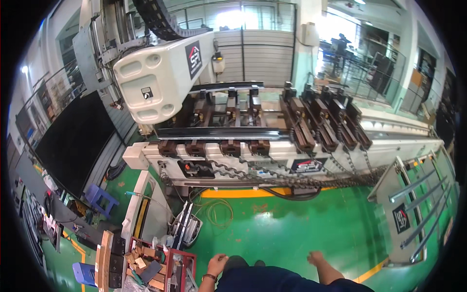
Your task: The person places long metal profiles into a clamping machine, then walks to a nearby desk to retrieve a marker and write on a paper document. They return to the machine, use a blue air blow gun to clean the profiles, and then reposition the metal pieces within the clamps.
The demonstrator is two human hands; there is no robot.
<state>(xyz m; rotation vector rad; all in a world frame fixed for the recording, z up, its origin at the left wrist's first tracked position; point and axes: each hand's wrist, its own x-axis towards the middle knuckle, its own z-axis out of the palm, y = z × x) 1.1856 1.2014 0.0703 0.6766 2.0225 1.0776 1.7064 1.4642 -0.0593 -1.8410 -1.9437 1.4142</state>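
Observation:
My left hand (217, 264) hangs low beside my dark-clad leg, with a band on its wrist. Its fingers look loosely curled, and no object shows in them. Out over the green floor (287, 219) to the right is my right hand (315, 258), also curled and touching nothing. Ahead stands a long white machine bed (233, 182) carrying several brown clamps (304, 126). A dark metal profile (221, 133) lies across the clamps on the left. Above that end juts a large white machine head (151, 82).
At lower left sits a red cart (182, 258) full of wood blocks and scraps. Near it are a white panel (138, 204), a bin of offcuts (192, 228) and a blue stool (100, 200). A coiled hose (219, 214) lies on the floor. To the right stands a rack with metal bars (413, 209).

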